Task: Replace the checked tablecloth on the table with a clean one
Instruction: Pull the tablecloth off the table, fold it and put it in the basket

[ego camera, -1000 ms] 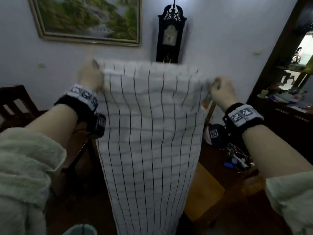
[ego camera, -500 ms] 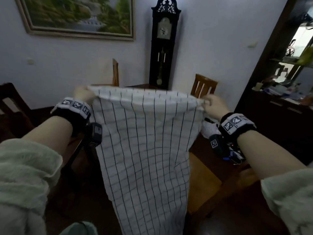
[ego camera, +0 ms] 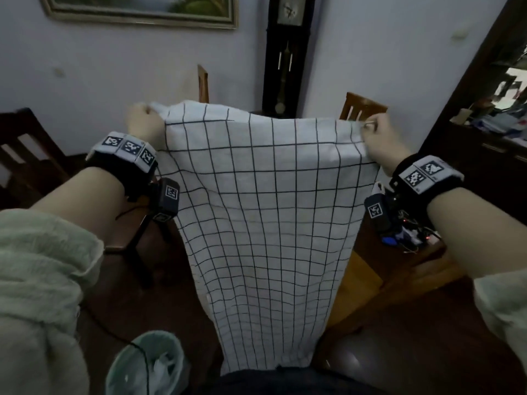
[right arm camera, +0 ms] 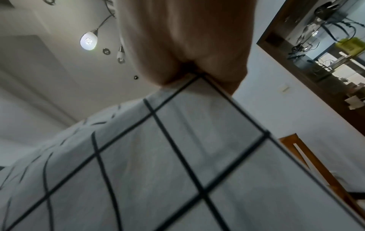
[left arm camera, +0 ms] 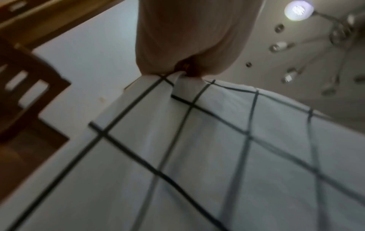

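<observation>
Fingers (left arm camera: 183, 46) of my left hand (ego camera: 144, 124) and of my right hand (ego camera: 379, 135) are curled tight, each pinching a top corner of the checked tablecloth (ego camera: 256, 209), which hangs in the air between them, in front of me, its lower edge by my waist. I judge I am mid-step, either spreading or folding it; next I need the table, hidden behind the cloth. It is thin, soft white fabric with a black grid, rippling slightly. Small wooden chair backs (ego camera: 362, 106) show beyond.
</observation>
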